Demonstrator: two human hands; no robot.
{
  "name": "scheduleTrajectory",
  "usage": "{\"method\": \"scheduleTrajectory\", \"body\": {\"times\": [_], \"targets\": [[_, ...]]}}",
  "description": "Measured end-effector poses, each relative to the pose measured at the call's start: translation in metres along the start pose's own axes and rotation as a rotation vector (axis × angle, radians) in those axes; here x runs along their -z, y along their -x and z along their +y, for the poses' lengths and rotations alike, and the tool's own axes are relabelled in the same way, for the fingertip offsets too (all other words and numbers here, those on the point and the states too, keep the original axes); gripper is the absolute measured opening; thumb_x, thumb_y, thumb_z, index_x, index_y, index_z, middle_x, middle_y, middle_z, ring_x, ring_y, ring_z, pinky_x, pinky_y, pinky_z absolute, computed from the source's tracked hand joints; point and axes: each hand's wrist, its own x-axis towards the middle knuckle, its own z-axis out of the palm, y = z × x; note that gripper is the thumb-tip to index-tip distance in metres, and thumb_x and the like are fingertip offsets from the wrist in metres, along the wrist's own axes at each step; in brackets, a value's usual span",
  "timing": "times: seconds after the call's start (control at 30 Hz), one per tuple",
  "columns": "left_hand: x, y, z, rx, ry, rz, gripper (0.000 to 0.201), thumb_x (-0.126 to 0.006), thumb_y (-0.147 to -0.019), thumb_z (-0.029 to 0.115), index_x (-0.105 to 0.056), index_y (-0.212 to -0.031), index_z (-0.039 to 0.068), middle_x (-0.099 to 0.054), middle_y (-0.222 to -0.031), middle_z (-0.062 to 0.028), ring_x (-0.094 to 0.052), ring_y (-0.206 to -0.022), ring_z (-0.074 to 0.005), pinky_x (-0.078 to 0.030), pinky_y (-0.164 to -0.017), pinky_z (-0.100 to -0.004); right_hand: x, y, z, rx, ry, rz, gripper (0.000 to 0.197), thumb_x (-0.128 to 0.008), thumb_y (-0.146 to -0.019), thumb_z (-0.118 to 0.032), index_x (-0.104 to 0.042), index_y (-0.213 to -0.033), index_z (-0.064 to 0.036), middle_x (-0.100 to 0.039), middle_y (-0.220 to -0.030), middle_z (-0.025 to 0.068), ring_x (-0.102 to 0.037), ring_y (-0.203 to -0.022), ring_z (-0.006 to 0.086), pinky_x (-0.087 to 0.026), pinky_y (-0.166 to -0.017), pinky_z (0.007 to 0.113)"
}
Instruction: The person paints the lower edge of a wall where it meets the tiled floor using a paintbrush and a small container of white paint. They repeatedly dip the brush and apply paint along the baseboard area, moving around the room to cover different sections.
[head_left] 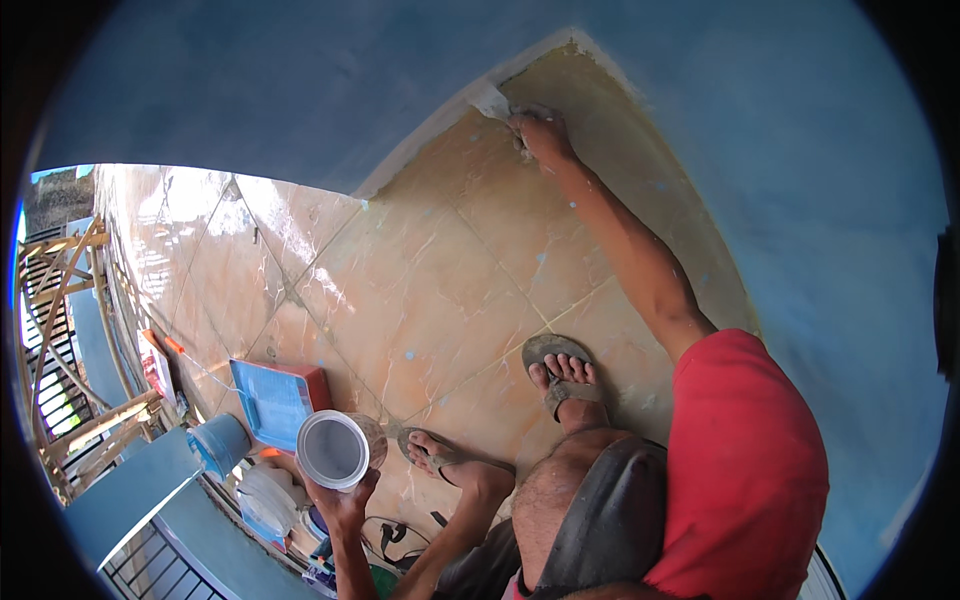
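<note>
"How should that edge have been worked?"

"From my end, short, light strokes along the lower edge of the wall seemed wisest, with the pale-rimmed tub held level."

"And the grips?"

"My left hand wrapped the tub above the floor, well apart from that edge. My right hand was narrow, fingers curled beside a whitish piece at the wall's foot; I couldn't tell whether they pinched it."
</note>
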Motion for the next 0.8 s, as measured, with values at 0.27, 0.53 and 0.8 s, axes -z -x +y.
{"method": "scheduleTrajectory", "body": {"times": [0.27, 0.53, 0.8], "targets": [[0.005, 0.0, -0.007, -0.008, 0.061, -0.037, 0.1, -0.098, -0.069, 0.03, -0.043, -0.148, 0.001, -0.059, -0.133, -0.0118, -0.06, -0.119, -0.0248, -0.048, -0.107, -0.0408, 0.056, -0.046, -0.023, 0.196, -0.325, 0.463, 0.012, -0.071, -0.095, -0.011, -0.069, -0.104, -0.0033, -0.068, -0.079, 0.0057, -0.06, -0.057, 0.0149, -0.043, -0.048, 0.033], [0.005, -0.009, -0.015, 0.044, 0.063, -0.052, 0.1, -0.098, -0.068, 0.029, -0.043, -0.147, 0.001, -0.058, -0.133, -0.0122, -0.059, -0.12, -0.0253, -0.047, -0.107, -0.0413, 0.081, -0.128, 0.015, 0.372, -0.165, 0.584, 0.017, -0.078, -0.092, -0.012, -0.067, -0.102, -0.0024, -0.068, -0.078, 0.0066, -0.061, -0.057, 0.0174, -0.046, -0.049, 0.034], [0.007, -0.015, -0.019, 0.025, 0.012, -0.052, 0.099, -0.096, -0.066, 0.025, -0.042, -0.146, 0.001, -0.056, -0.134, -0.0122, -0.057, -0.121, -0.0254, -0.045, -0.109, -0.0423, 0.088, -0.111, 0.009, 0.23, -0.416, 0.618, 0.017, -0.075, -0.094, -0.01, -0.061, -0.093, -0.0011, -0.065, -0.073, 0.0099, -0.059, -0.053, 0.0206, -0.043, -0.044, 0.036]]}}
